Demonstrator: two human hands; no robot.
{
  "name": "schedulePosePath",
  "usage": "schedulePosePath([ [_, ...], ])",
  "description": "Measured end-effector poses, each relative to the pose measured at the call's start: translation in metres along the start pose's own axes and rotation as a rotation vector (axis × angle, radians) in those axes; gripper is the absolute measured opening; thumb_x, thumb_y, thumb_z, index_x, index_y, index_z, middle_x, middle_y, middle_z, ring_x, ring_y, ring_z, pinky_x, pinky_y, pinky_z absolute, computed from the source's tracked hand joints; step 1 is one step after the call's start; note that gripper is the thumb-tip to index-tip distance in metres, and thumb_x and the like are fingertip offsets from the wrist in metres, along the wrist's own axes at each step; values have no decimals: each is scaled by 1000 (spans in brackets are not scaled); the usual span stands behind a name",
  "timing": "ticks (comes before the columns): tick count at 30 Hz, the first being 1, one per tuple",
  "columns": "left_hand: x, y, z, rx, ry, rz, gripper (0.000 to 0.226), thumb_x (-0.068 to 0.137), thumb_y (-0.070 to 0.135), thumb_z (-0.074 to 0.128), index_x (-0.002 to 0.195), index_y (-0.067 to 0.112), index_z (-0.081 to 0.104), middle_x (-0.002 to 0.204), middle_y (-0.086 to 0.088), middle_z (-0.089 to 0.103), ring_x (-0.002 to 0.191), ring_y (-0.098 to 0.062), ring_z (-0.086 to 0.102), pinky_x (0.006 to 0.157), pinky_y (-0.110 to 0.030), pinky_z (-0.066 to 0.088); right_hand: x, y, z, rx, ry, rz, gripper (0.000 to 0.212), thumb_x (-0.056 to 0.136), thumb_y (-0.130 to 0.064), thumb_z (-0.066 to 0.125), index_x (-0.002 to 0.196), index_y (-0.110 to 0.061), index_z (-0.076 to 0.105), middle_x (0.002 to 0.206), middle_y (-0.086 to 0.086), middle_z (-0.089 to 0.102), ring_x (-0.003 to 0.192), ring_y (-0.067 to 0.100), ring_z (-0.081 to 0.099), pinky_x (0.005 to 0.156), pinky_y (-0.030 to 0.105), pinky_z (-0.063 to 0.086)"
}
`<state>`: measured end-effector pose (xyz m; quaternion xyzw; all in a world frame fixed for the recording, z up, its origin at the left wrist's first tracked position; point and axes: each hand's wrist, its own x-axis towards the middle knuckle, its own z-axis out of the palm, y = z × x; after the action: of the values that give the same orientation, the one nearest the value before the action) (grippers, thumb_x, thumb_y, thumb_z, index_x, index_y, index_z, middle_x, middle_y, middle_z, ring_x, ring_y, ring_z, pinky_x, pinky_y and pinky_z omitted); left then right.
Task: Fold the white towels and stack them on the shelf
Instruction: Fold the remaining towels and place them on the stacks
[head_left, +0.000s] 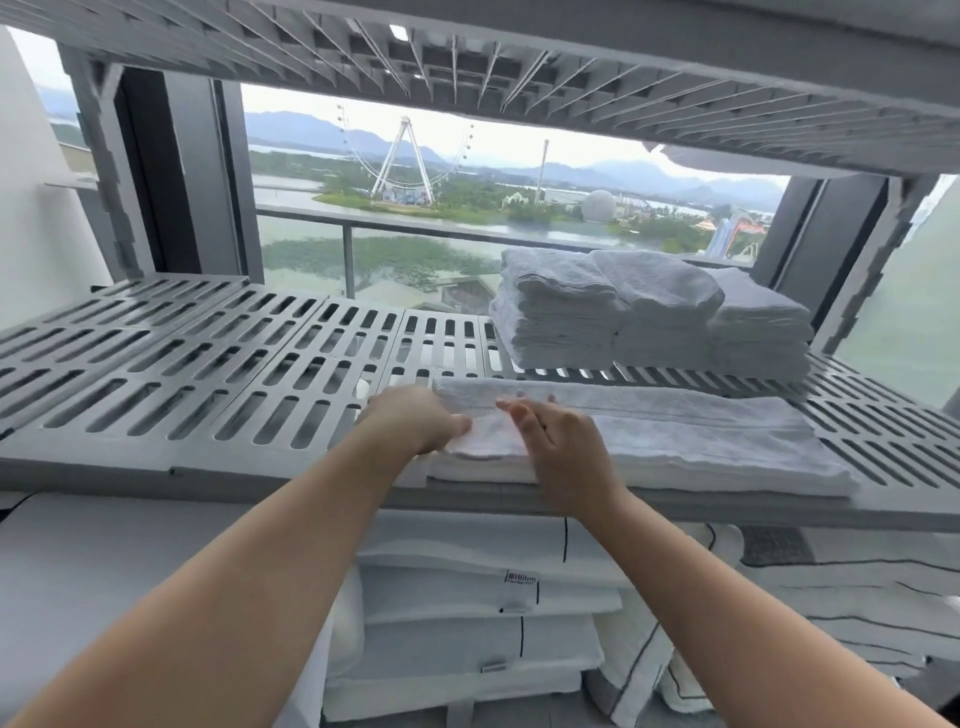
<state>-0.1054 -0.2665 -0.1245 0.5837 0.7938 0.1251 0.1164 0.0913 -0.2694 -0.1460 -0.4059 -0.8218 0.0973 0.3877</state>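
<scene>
Grey slatted plastic shelf (208, 395) carries a long folded white terry towel (675, 436), left hand (415, 421) pinching its left end, right hand (561, 457) with fingers (521, 415) spread on top.

Two hands at center frame, left hand (415, 422) and right hand (563, 460); one long towel (675, 436); three folded stacks (556, 312) (662, 312) (759, 330) center right; two slatted shelf levels (182, 379) (519, 78).

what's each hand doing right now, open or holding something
Left hand: pinches the left end of the long towel.
Right hand: open, fingers relaxed over the same towel.
</scene>
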Motion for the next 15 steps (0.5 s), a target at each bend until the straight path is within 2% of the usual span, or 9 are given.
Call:
schedulePosePath([
  [1,0,1,-1,-30,-32,-8,53,81,67,62,87,15,58,83,0,60,97,-27,63,89,-38,54,6,4,-9,-24,54,77,41,103,-39,37,122,-24,70,85,-14,72,84,0,65,75,14,44],
  [2,0,2,-2,-64,-51,-8,51,81,64,65,89,15,55,79,2,57,95,-26,62,88,-36,54,13,12,-17,23,92,152,40,102,-39,38,121,-25,70,84,-17,70,81,-4,61,72,13,43],
  [4,-1,2,-2,-116,-47,18,42,83,54,69,99,17,58,79,6,53,88,-22,57,78,-30,49,28,27,-33,420,151,317,37,105,-36,38,124,-24,67,114,-11,71,105,0,62,94,21,46],
  [5,-1,4,-2,-121,-20,39,38,84,49,69,102,17,61,79,7,52,84,-19,54,72,-28,44,35,35,-40,667,187,386,39,106,-36,36,127,-20,65,128,-5,66,120,6,58,107,28,41],
  [6,-1,5,-2,-111,17,59,33,84,45,68,99,16,63,78,7,52,81,-18,53,67,-27,40,42,43,-47,863,223,442,42,107,-38,34,130,-17,61,138,0,60,129,11,52,115,33,35],
  [8,-5,7,0,-91,70,91,25,85,39,65,82,15,61,77,2,57,79,-20,56,58,-27,37,51,59,-55,1058,271,532,51,106,-46,29,138,-14,54,149,6,50,140,18,43,119,37,28],
  [12,-14,11,3,-258,123,81,34,85,37,61,62,13,53,70,-6,60,72,-26,59,53,-29,34,49,83,-42,1016,226,621,65,105,-52,23,151,-7,36,158,9,36,147,20,31,119,35,21],
  [13,-16,13,2,-334,117,79,32,87,37,59,67,12,57,75,-7,63,77,-27,61,58,-30,39,48,86,-38,989,194,626,66,106,-51,23,152,-5,33,159,9,35,147,19,30,121,34,20],
  [15,-17,18,-2,-596,52,46,33,94,37,57,99,7,67,102,-12,68,98,-30,64,84,-37,52,49,87,-33,887,115,623,61,107,-44,25,150,-2,35,158,9,37,146,17,32,122,33,20],
])
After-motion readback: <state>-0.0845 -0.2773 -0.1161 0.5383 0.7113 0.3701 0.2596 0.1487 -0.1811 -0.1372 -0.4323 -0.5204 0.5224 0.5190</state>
